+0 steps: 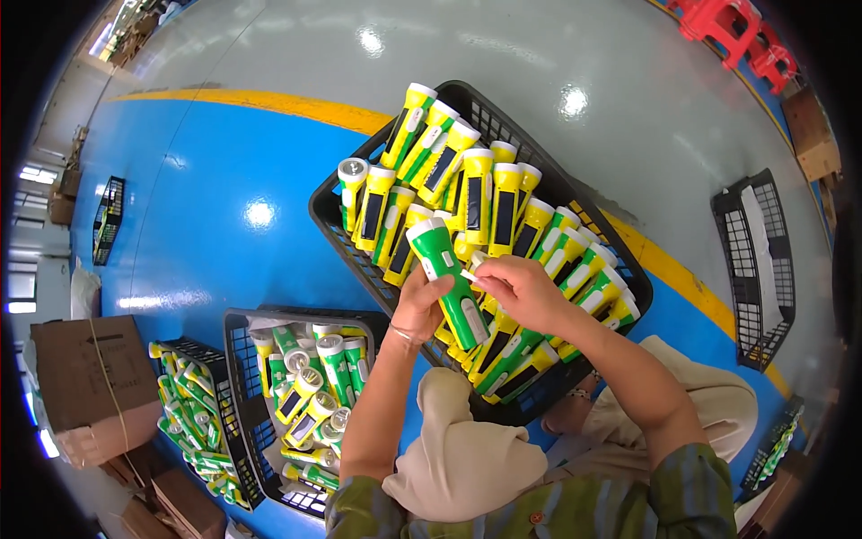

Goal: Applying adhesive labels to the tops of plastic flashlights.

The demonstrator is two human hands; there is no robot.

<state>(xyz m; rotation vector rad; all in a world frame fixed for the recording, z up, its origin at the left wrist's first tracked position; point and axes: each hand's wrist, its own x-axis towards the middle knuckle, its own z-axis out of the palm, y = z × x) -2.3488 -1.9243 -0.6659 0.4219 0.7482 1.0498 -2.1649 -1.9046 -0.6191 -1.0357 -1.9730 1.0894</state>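
Note:
A green flashlight (pixel 438 254) with a white head is tilted over the large black crate, and my left hand (pixel 416 310) is closed round its side. My right hand (pixel 528 292) pinches a small white piece (pixel 469 275) against or right beside the flashlight's body; the fingers partly hide it, so its kind cannot be told. Beneath both hands, the black plastic crate (pixel 321 218) is packed with yellow and green flashlights (pixel 478 199), most with white heads, several showing a dark panel on the side.
At my lower left stands a second black crate (pixel 241 377) of mixed flashlights. Beyond it, another crate (pixel 235 440) holds green ones, beside a cardboard box (pixel 99 382). A black crate (pixel 743 278) stands to the right, and red stools (pixel 732 31) at the far right.

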